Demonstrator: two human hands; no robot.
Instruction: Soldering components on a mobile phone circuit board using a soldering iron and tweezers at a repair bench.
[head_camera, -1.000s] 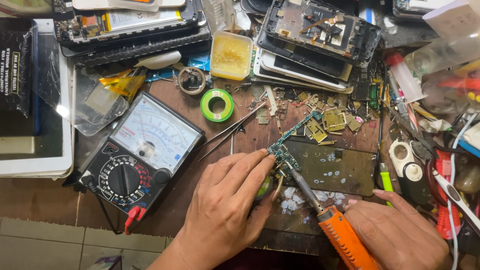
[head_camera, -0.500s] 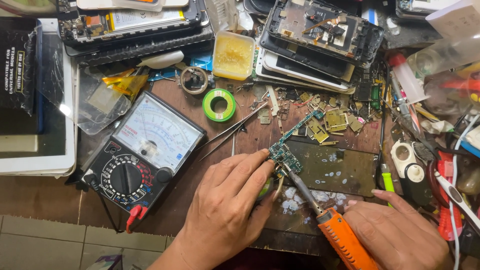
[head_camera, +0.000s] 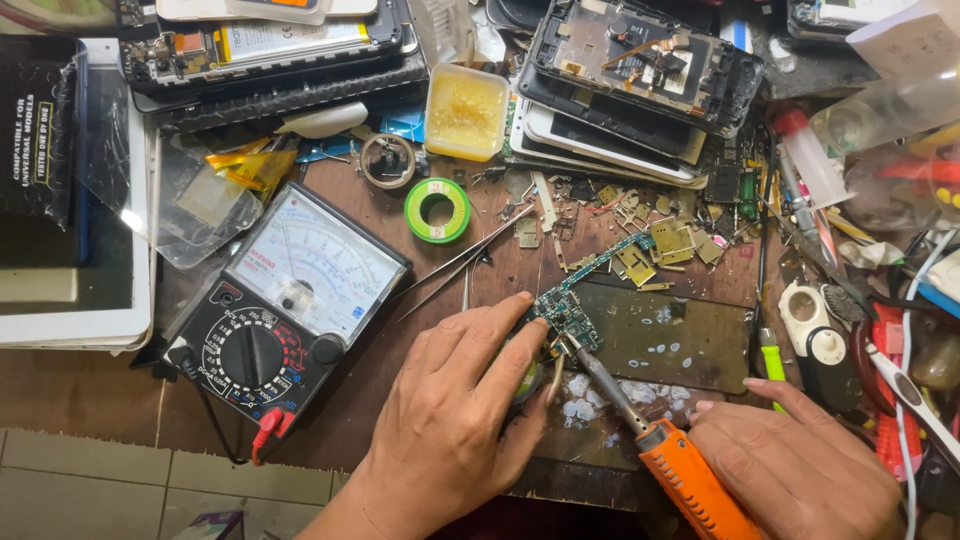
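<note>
Far to the left of both hands lies a white tablet (head_camera: 70, 300) with a dark box on it. Just left of the left hand sits an analog multimeter (head_camera: 285, 305), black-cased with a white dial face and a round selector knob, its red plug at the lower edge. Up and away from the left hand's knuckles are a green roll of tape (head_camera: 437, 209) and a pair of thin tweezers (head_camera: 465, 262), and farther up a small yellow tub (head_camera: 466, 112) (it looks filled with amber paste).

The left hand (head_camera: 455, 420) lies palm down on the brown bench, fingers spread and curved, its fingertips pressing on a small green circuit board (head_camera: 567, 312) and steadying it. The board rests at the left edge of a dark mat (head_camera: 680, 335), between the two hands.

The right hand (head_camera: 800, 465) is closed around the orange handle of a soldering iron (head_camera: 650, 430), whose metal tip touches the board just beside the left fingertips. Above the right hand are loose metal shields (head_camera: 665, 245) and stacked opened phones (head_camera: 640, 75).
</note>
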